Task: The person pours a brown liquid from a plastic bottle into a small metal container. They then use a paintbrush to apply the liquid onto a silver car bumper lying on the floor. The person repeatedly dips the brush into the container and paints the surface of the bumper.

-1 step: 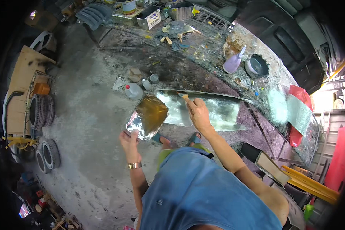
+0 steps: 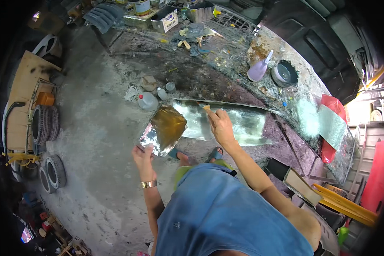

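Observation:
My left hand (image 2: 145, 161) grips the near edge of a foil-lined tray (image 2: 150, 135), thumb on top. Amber, glossy liquid (image 2: 168, 123) covers the tray's far part. My right hand (image 2: 222, 128) is closed round the handle of a paintbrush (image 2: 206, 107). The brush's dark tip points left, at the far edge of a long panel (image 2: 243, 123) with a shiny, wet-looking surface. Whether the bristles touch it, I cannot tell. The tray overlaps the panel's left end. Beyond the tray are a translucent jug (image 2: 148, 101) with a red cap, a small white bottle (image 2: 162, 93) and a cup (image 2: 170, 87).
Along the far right runs a stained worktable (image 2: 230, 55), bearing a purple squeeze bottle (image 2: 257, 71), a grey bucket (image 2: 284, 73) and red sheeting (image 2: 333, 107). Tyres (image 2: 55, 171) stand at the left. A yellow bar (image 2: 345, 205) lies near my right elbow.

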A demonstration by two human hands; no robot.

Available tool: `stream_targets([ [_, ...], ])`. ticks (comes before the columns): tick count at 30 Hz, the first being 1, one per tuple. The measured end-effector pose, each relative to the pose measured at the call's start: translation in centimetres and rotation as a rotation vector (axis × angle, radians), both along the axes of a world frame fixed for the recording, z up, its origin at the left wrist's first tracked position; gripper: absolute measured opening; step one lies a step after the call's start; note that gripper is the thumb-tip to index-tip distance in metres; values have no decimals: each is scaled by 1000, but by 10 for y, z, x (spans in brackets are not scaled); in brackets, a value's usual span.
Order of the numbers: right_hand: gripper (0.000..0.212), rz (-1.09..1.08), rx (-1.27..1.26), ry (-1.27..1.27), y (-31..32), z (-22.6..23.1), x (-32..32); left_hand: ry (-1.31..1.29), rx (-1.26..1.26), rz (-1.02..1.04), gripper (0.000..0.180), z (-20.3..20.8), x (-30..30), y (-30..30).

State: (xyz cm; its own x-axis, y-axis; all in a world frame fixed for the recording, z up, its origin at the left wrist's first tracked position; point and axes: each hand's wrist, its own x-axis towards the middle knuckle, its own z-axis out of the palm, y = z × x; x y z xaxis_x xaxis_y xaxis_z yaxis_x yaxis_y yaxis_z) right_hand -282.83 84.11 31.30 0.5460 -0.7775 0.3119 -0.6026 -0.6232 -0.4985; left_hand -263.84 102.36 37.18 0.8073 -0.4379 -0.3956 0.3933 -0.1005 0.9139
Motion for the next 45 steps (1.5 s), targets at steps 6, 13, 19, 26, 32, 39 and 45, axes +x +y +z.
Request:
stream_targets([
  [6, 30, -61, 5, 10, -1, 11, -26, 2, 19, -37, 50, -3, -2, -1],
  [13, 22, -191, -50, -10, -1, 27, -63, 21, 11, -96, 52, -5, -1, -8],
  [19, 21, -396, -88, 101, 7, 44, -95, 52, -13, -146, 54, -7, 15, -11],
  [26, 28, -382, -90, 122, 23, 31, -41, 65, -47, -311, 61, -11, 65, -13],
  [32, 24, -344, -44, 57, 33, 8, 34, 59, -63, -348, 64, -8, 105, -2],
  [39, 20, -294, -44, 17, 40, 0, 83, 56, -42, -339, 59, -11, 138, 14],
  [45, 22, -212, 76, -11, 43, -7, 106, 47, -34, -340, 59, -10, 149, 15],
])
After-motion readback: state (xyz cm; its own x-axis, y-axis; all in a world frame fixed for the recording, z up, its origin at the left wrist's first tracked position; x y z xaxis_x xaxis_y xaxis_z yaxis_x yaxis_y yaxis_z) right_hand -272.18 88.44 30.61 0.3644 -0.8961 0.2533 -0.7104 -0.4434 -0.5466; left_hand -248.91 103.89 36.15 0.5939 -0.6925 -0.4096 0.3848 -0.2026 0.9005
